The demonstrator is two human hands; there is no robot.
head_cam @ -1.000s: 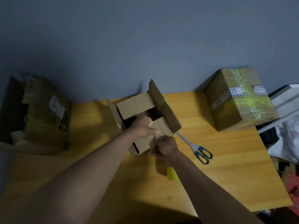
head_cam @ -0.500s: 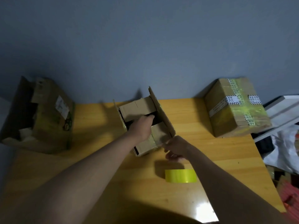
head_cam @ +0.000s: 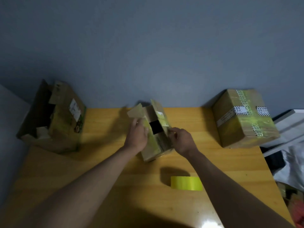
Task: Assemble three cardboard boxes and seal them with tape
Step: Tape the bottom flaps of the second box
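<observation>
A small cardboard box [head_cam: 157, 145] with open flaps stands at the middle of the wooden table [head_cam: 105, 170]. My left hand [head_cam: 137, 137] grips its left side, fingers curled over the top edge by a raised flap. My right hand [head_cam: 181, 139] holds its right side, fingers bent round the right flap. A dark gap shows between the flaps. A roll of yellow tape [head_cam: 186, 183] lies on the table in front of the box. A taped, sealed box [head_cam: 243, 119] sits at the back right. An open box [head_cam: 54, 119] stands at the back left.
A grey wall runs behind the table. Right of the table edge lie a white board [head_cam: 289, 127] and white plastic bags [head_cam: 294, 168]. The scissors are out of sight.
The small box has been turned and stood more upright between both hands. My right hand moved from its front corner to the right flap. The view shifted down, and the tape roll now shows fully.
</observation>
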